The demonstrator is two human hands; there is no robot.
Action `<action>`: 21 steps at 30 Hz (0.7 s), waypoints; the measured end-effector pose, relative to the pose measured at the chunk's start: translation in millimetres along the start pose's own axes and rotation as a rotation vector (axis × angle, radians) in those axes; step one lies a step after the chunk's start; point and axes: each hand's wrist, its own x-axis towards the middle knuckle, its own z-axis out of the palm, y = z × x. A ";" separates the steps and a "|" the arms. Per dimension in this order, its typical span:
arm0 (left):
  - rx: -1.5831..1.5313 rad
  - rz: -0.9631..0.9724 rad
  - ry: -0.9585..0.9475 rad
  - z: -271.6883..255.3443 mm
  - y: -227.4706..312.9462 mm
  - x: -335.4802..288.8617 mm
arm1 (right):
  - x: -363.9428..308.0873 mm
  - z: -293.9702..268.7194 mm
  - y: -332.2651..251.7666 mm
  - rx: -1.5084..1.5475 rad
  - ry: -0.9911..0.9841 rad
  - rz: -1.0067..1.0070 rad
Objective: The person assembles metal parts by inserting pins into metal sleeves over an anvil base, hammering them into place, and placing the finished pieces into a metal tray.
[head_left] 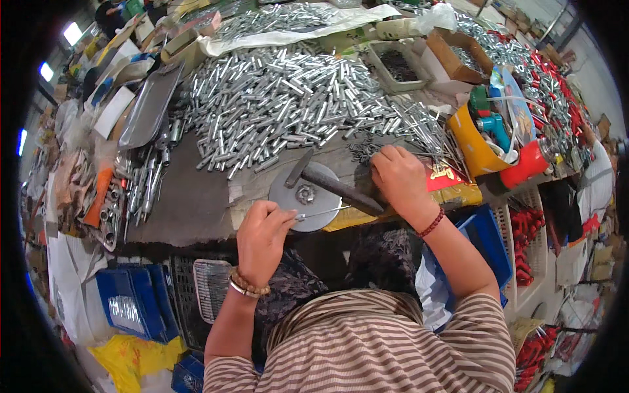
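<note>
My left hand is closed in a pinch around a thin metal rod, which points right across the near part of a round grey metal disc. A hammer rests over the disc, its head on the far side and its dark handle slanting toward the near right. My right hand is beyond the handle's end, fingers curled down beside a small heap of thin dark pins. Its fingertips are hidden, so what they grip cannot be made out.
A large pile of short shiny metal tubes covers the bench's far side. Long thin rods lie at right, near a yellow bucket of tools and a red bottle. A metal tray leans at left; blue bins stand below.
</note>
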 end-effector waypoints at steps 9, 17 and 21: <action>0.028 0.043 0.015 -0.2 0.0 -0.3 | 8.1 -22.0 -39.7 0.523 -0.047 0.103; 0.096 0.120 0.033 1.1 -7.6 -1.0 | 25.0 0.4 -113.9 0.759 -0.086 -0.107; 0.028 0.077 0.045 1.1 -2.9 -0.2 | 20.5 -2.3 -107.1 0.897 -0.115 0.030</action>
